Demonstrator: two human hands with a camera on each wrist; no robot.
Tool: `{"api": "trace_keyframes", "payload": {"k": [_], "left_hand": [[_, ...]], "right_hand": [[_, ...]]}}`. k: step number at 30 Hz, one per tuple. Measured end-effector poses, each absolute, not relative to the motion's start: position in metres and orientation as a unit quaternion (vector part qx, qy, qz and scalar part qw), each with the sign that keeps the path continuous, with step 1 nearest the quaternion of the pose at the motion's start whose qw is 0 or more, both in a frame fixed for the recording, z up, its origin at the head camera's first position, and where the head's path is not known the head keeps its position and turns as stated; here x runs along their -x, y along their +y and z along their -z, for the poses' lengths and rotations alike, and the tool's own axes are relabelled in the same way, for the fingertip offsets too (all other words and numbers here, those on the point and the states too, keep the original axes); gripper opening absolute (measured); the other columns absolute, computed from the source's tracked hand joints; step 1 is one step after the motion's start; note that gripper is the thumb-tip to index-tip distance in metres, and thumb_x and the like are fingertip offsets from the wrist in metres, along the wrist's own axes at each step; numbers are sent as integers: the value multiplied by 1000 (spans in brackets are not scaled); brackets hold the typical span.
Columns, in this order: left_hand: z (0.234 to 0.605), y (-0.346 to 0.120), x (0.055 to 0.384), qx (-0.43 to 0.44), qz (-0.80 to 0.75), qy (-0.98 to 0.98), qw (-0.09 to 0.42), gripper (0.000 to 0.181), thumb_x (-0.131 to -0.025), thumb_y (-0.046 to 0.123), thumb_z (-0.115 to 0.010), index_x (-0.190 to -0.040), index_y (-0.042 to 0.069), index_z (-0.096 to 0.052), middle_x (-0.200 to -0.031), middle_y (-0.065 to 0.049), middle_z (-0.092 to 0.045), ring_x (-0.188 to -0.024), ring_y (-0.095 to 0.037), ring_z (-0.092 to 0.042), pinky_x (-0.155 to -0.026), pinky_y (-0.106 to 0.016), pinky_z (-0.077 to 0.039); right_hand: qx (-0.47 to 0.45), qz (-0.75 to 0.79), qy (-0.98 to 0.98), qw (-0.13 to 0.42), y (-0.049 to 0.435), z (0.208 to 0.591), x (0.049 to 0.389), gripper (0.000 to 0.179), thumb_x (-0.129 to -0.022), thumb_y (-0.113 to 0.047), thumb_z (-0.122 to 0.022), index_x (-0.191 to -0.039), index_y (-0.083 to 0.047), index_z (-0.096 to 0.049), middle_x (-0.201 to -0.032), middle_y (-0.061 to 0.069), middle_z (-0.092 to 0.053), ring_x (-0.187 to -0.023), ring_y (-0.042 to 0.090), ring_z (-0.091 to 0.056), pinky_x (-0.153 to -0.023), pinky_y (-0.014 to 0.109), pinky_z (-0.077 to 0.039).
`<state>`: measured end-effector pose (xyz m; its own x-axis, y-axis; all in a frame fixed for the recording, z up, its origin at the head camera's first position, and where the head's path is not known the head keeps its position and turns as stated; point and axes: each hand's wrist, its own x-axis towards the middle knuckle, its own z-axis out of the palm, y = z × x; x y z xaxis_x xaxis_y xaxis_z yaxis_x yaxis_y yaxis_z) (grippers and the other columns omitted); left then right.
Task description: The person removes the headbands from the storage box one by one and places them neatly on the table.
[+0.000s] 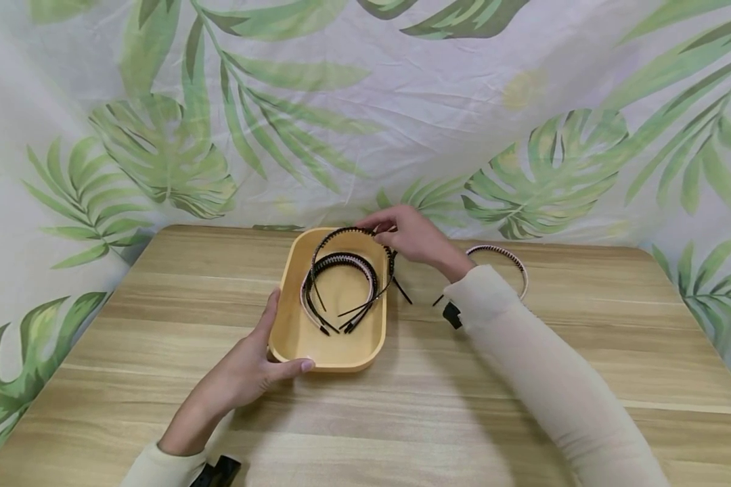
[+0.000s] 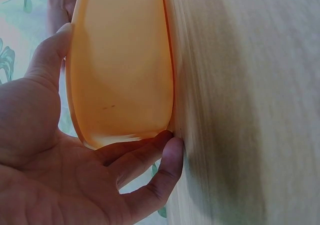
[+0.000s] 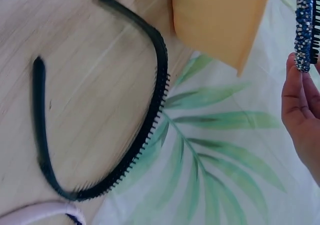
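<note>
My left hand grips a yellow plastic tray by its near left corner, thumb at the near rim and fingers along the left side. Over the tray's far right part, my right hand pinches a glittery toothed headband near the top of its arc. The band's tips point down towards the tray. Several black and pale headbands lie nested inside. In the right wrist view, a black toothed headband is on the table beside the tray.
A pale pink headband rests on the wooden table at the right, partly hidden by my right sleeve. Behind the table's far edge hangs a leaf-print cloth.
</note>
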<state>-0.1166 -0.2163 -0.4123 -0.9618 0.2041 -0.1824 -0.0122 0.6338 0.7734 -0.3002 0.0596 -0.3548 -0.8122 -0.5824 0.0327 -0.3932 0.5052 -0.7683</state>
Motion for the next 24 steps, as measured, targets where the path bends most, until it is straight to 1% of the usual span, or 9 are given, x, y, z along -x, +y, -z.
{"api": "trace_keyframes", "payload": {"k": [3, 4, 10, 15, 17, 19, 21, 24], "left_hand": [[412, -216, 117, -54, -426, 894, 126, 132, -89, 44, -84, -166, 19, 21, -172, -30, -13, -149, -48, -39, -120, -64, -32], [412, -216, 116, -54, -426, 895, 126, 132, -89, 44, -84, -166, 19, 21, -172, -30, -13, -149, -48, -39, -120, -64, -32], [412, -217, 116, -53, -423, 896, 125, 132, -89, 43, -84, -166, 18, 21, -171, -31, -13, -148, -48, -41, -119, -64, -33], [411, -217, 116, -51, -422, 896, 128, 133, -89, 45, -84, -166, 18, 21, -170, -33, -14, -145, -47, -44, -119, -63, -34], [411, -217, 117, -51, -422, 896, 128, 133, -89, 44, -84, -166, 18, 21, -171, -32, -14, -146, -48, -43, -119, -64, -33], [411, -217, 117, -53, -423, 896, 126, 133, -89, 43, -84, -166, 17, 20, -171, -32, -13, -147, -48, -41, -120, -64, -32], [411, -217, 117, -54, -425, 895, 124, 133, -89, 43, -84, -166, 17, 20, -171, -31, -14, -148, -48, -41, -120, -65, -31], [410, -217, 118, -56, -427, 894, 123, 133, -88, 43, -85, -166, 17, 20, -171, -31, -14, -147, -48, -42, -120, -64, -32]], "right_hand": [[281, 414, 858, 114, 70, 353, 299, 39, -100, 2, -59, -136, -7, -70, -130, 19, -72, -114, 29, -68, -87, 32, -56], [279, 415, 859, 114, 73, 352, 299, 39, -100, 2, -59, -137, -7, -70, -131, 18, -72, -114, 29, -67, -84, 32, -54], [262, 408, 868, 111, 94, 349, 297, 40, -102, 0, -57, -138, -10, -70, -133, 15, -70, -114, 26, -65, -73, 30, -46], [255, 398, 875, 103, 111, 348, 298, 39, -103, -1, -58, -139, -10, -69, -131, 17, -70, -113, 26, -66, -78, 31, -48], [255, 393, 878, 96, 118, 347, 298, 39, -103, -1, -58, -138, -9, -70, -131, 16, -71, -114, 26, -66, -85, 33, -50], [256, 389, 880, 90, 125, 347, 298, 39, -102, 0, -57, -138, -8, -70, -132, 16, -71, -115, 27, -66, -87, 34, -51], [256, 387, 881, 87, 133, 346, 298, 38, -102, 1, -57, -137, -7, -70, -132, 16, -72, -115, 28, -66, -86, 34, -50], [249, 383, 885, 86, 144, 347, 299, 38, -102, 0, -56, -137, -6, -70, -133, 16, -72, -115, 28, -65, -80, 31, -48]]}}
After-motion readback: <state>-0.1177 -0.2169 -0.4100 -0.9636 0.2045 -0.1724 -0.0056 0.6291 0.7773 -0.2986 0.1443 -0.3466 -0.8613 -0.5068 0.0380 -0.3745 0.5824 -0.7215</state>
